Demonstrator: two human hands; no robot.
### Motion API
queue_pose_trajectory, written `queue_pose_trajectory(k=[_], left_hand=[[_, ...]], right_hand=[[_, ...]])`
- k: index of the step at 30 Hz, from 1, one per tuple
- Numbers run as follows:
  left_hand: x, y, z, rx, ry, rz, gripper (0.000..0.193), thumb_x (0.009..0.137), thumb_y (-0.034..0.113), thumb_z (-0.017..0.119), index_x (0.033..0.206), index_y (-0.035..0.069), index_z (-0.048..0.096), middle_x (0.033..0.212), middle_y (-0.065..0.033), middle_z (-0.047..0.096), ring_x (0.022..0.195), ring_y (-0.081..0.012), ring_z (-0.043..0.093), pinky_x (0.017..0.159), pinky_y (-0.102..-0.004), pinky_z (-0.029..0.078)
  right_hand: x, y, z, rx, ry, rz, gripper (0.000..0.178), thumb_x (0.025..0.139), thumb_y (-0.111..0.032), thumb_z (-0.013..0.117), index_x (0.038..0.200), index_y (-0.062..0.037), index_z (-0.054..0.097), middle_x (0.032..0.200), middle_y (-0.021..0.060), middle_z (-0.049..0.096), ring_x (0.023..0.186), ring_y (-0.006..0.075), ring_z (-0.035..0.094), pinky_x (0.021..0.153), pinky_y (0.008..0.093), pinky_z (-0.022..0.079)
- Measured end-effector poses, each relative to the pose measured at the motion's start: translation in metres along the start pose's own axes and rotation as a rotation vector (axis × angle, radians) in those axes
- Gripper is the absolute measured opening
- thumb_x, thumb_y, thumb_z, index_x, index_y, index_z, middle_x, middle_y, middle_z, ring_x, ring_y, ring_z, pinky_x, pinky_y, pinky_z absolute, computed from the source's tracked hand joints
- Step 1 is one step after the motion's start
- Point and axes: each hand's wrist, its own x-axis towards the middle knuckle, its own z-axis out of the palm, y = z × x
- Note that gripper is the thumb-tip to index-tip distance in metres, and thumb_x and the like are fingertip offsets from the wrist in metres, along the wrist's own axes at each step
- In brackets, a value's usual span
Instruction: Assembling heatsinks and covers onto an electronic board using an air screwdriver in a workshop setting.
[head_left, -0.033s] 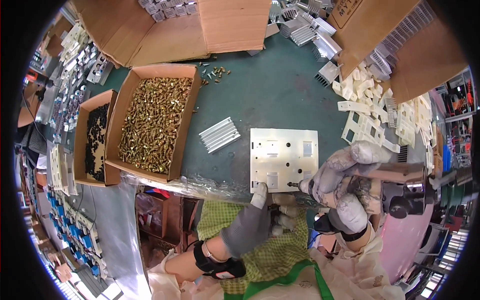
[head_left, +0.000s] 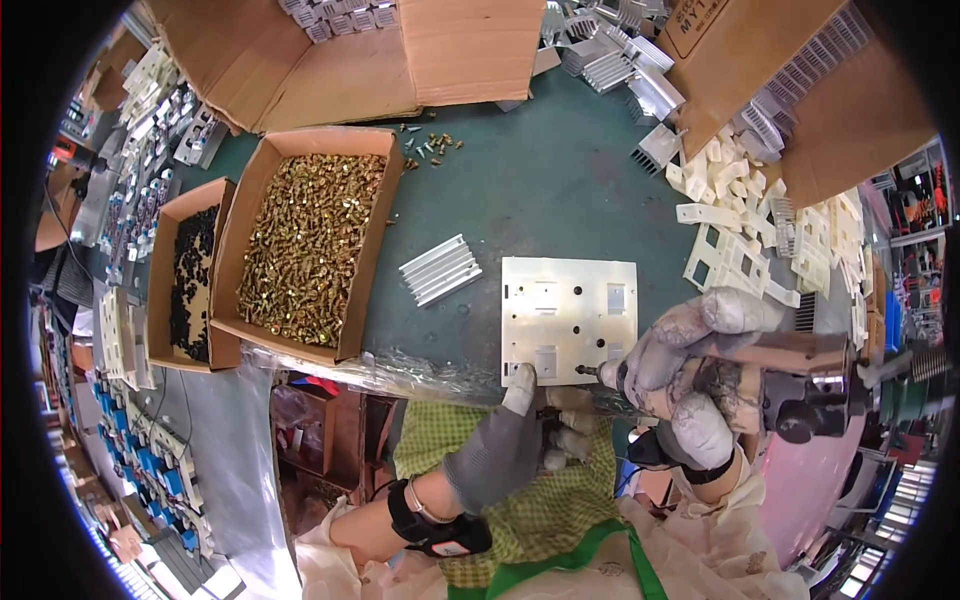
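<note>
A cream-coloured flat plastic plate (head_left: 553, 333) with holes and slots lies at the table's near edge. My left hand (head_left: 495, 450), in a grey glove with pale fingertips, grips its near edge, thumb on top and fingers lower down. My right hand (head_left: 690, 375), gloved in stained white and grey, is wrapped around a power screwdriver (head_left: 805, 400) lying nearly sideways. The tool's bit (head_left: 588, 370) points left and reaches the plate's near right corner; whether a screw sits under it cannot be made out. Left of the plate rests a silver finned heat sink (head_left: 440, 270).
An open carton (head_left: 375, 245) of brass-coloured screws stands left, beside a narrower carton (head_left: 163, 270) with small black parts. Loose screws (head_left: 432, 148) lie behind. Finned heat sinks (head_left: 610, 70) and cream plastic parts (head_left: 720, 255) pile up at the far right, near large cardboard boxes (head_left: 470, 60).
</note>
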Motion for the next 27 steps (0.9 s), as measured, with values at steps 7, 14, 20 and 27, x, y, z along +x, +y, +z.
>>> queue_pose_trajectory(k=[7,14,20,27], left_hand=[[0.012,-0.009,-0.006,-0.061,-0.006,0.074,0.071,0.091,0.071,0.029,0.117,0.010,0.052,0.088,0.0004,0.055,0.067,-0.0099,0.051,0.053,-0.0225,0.038],[0.002,-0.007,-0.004,-0.193,-0.158,0.072,0.052,0.096,0.056,0.040,0.117,0.010,0.050,0.091,0.0010,0.052,0.079,-0.0117,0.051,0.068,-0.0270,0.042],[-0.011,-0.003,0.006,-0.112,-0.184,-0.003,0.043,0.098,0.029,0.046,0.133,0.004,0.042,0.116,-0.0076,0.056,0.103,-0.0166,0.056,0.082,-0.0305,0.044],[0.000,-0.007,0.007,-0.115,-0.089,-0.034,0.026,0.097,0.029,0.050,0.110,0.006,0.051,0.082,-0.0058,0.058,0.066,-0.0126,0.052,0.058,-0.0248,0.038]], right_hand=[[0.001,-0.002,-0.004,-0.326,-0.249,-0.103,0.049,0.080,-0.024,0.076,0.116,-0.0053,0.047,0.094,0.0137,0.055,0.066,0.0159,0.056,0.068,0.0322,0.052],[0.025,-0.032,0.008,-0.130,-0.348,-0.033,0.061,0.084,-0.013,0.072,0.132,-0.0064,0.035,0.108,0.0150,0.054,0.078,0.0216,0.059,0.073,0.0428,0.056],[-0.004,-0.050,0.007,0.374,-0.005,-0.075,0.073,0.066,-0.012,0.082,0.127,-0.0031,0.043,0.108,0.0213,0.057,0.084,0.0298,0.063,0.074,0.0466,0.057],[-0.017,-0.043,-0.010,0.408,0.021,-0.100,0.049,0.076,-0.014,0.075,0.115,0.0018,0.049,0.096,0.0212,0.062,0.081,0.0313,0.065,0.078,0.0470,0.057]])
